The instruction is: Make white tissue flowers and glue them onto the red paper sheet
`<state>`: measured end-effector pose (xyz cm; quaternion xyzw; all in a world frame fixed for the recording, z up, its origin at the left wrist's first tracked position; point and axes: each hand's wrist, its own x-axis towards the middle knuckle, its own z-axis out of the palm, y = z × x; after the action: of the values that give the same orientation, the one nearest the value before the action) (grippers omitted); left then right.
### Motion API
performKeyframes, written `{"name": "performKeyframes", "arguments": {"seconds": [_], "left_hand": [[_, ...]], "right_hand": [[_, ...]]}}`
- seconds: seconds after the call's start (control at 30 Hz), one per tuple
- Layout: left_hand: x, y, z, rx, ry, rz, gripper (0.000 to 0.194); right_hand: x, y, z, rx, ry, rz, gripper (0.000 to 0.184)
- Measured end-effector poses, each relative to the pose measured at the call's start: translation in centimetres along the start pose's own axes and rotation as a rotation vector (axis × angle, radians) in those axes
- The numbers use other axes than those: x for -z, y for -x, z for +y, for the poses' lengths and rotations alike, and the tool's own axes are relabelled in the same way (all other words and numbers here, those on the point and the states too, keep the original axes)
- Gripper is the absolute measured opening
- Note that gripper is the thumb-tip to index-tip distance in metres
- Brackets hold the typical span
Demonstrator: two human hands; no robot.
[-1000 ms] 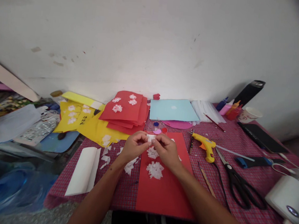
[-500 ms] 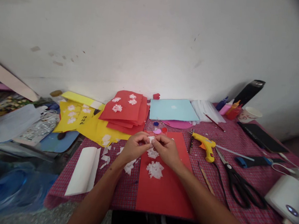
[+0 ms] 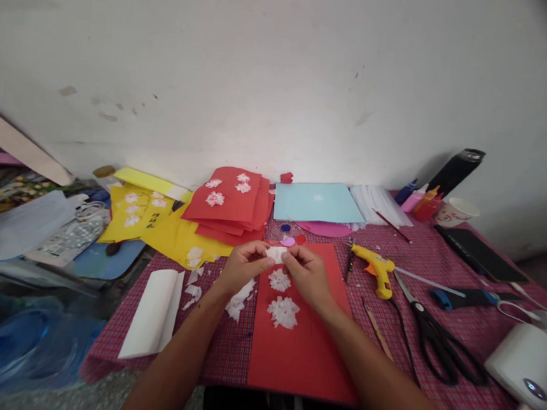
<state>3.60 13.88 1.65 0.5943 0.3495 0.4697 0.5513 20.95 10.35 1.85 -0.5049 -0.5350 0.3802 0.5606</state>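
Between my two hands is a small piece of white tissue paper [image 3: 276,253], pinched at both ends. My left hand [image 3: 245,266] grips its left side with thumb and fingers, and my right hand [image 3: 306,273] grips its right side. Both are above the upper part of a red paper sheet [image 3: 298,360]. Just below my fingers, a white tissue flower [image 3: 279,281] lies on the sheet, with a larger white tissue flower [image 3: 284,312] nearer to me. Torn tissue scraps [image 3: 239,303] lie left of the sheet, beside my left forearm.
A white tissue roll or folded stack [image 3: 149,315] lies at left. Red sheets with flowers [image 3: 227,210] and yellow sheets [image 3: 175,231] are behind it. On the right are a yellow glue gun [image 3: 376,268], black-handled scissors [image 3: 443,347], a pencil [image 3: 391,225] and a white device [image 3: 527,364].
The tissue piece now shows wider and flatter between my fingers. My hands have moved slightly apart, uncovering more of the upper flower.
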Motion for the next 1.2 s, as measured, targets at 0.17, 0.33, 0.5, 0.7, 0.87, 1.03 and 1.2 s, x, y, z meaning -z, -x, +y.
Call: {"name": "performKeyframes", "arguments": {"seconds": [0.17, 0.33, 0.5, 0.7, 0.87, 1.03, 1.2], "left_hand": [[0.1, -0.2, -0.7, 0.030, 0.138, 0.000, 0.020], [0.1, -0.2, -0.5, 0.039, 0.168, 0.020, 0.020], [0.0, -0.2, -0.2, 0.063, 0.200, 0.046, 0.020], [0.2, -0.3, -0.6, 0.056, 0.191, 0.085, 0.019], [1.7, -0.6, 0.2, -0.002, -0.052, 0.181, 0.021], [4.5, 1.8, 3.0, -0.195, -0.740, 0.204, 0.016], [6.2, 5.3, 3.8, -0.176, -1.265, -0.140, 0.016]], "right_hand": [[0.1, 0.0, 0.1, 0.004, 0.004, 0.019, 0.028], [0.1, 0.0, 0.1, 0.012, -0.012, 0.039, 0.029], [0.1, 0.0, -0.2, 0.014, -0.052, 0.074, 0.028], [0.1, 0.1, -0.7, 0.019, -0.080, 0.109, 0.029], [0.3, 0.1, -0.8, 0.017, -0.079, 0.104, 0.029], [0.4, 0.1, -0.6, 0.021, -0.081, 0.093, 0.030], [0.4, 0.0, 0.0, 0.037, -0.067, 0.074, 0.030]]}}
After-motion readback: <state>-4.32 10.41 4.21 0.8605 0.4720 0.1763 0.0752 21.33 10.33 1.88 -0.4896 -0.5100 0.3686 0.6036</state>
